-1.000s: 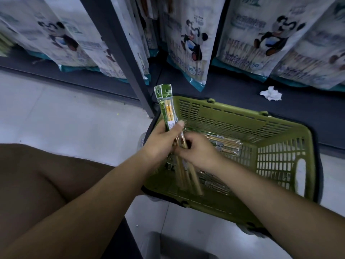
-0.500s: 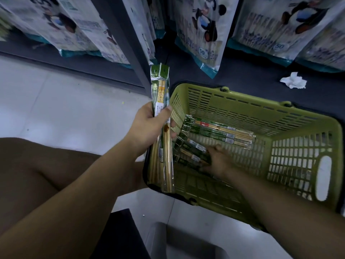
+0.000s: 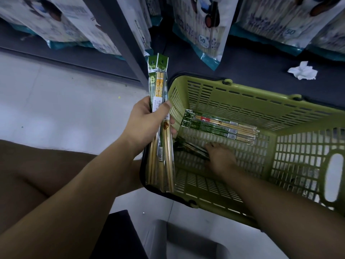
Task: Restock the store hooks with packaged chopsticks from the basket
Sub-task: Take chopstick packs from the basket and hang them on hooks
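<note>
Left hand (image 3: 147,122) grips a bundle of chopstick packs (image 3: 158,85) upright over the left rim of the basket (image 3: 242,94). Right hand (image 3: 221,157) is down inside on blurred packs (image 3: 192,148), grip unclear. Loose packs (image 3: 224,128) lie flat near the far wall.

Looking down into a green slatted basket (image 3: 298,116) on pale floor, against a dark shelf base. In the left hand (image 3: 145,122), a bundle of chopstick packs (image 3: 161,146) gripped mid-length, thumb across the front, green header cards up, lower ends over the basket's left rim. Right hand (image 3: 221,158) down inside the basket, fingertips at a blurred dark pack (image 3: 192,146) — grip impossible to judge. Just beyond it, a small stack of packs (image 3: 224,128) flat on the basket floor, header cards to the left. Behind the basket: hanging bags (image 3: 202,25) marked 50, a dark upright post (image 3: 121,34), a crumpled white tissue (image 3: 303,71) on the shelf base.
</note>
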